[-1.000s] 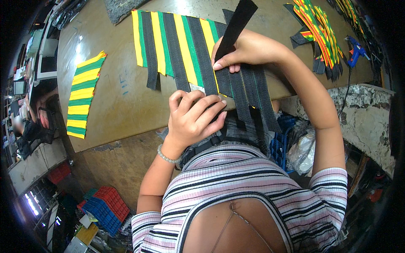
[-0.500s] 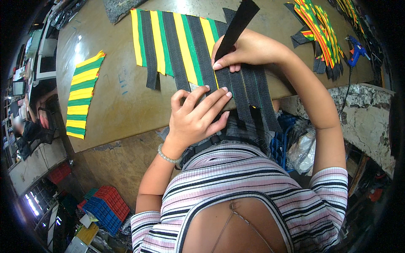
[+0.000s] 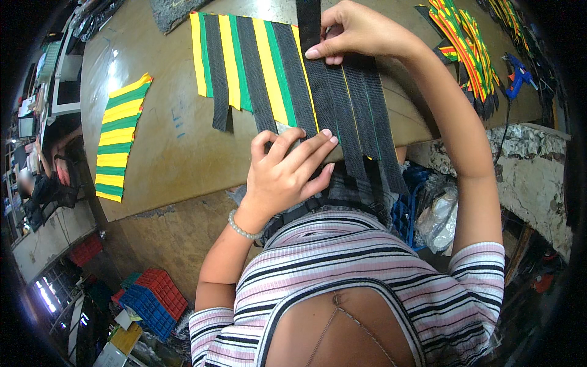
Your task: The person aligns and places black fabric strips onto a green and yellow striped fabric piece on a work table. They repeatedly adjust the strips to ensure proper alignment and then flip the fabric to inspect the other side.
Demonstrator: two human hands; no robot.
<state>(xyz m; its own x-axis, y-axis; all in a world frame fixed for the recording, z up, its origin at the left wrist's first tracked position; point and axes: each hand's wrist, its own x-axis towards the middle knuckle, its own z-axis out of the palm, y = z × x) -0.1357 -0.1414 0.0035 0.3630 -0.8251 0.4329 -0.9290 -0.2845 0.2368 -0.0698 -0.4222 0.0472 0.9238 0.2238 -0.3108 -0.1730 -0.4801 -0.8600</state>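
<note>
Pinching a black strip between thumb and fingertips, the right hand has its other fingers curled in beneath; the strip's upper length rises from that grip and runs out past the top of the view. From the thumb down, the strip lies along a striped panel of yellow, green and black, beside a thin yellow line. The left hand is spread and slightly bent, clasping nothing, its fingertips resting on the panel's lower part near the strip's bottom end, which they partly cover.

The panel sits ahead of the left hand, stretching away to the upper left, while the right hand bears over its right-hand portion, where several black strips lie side by side. The near edge of the counter passes by the left hand, and two black tails hang over that edge just to its right. Leftward, a stretch of brown surface separates the panel from a smaller striped piece. Beyond the right forearm lie a bundle of patterned bands and a blue glue gun, both apart from the hands.
</note>
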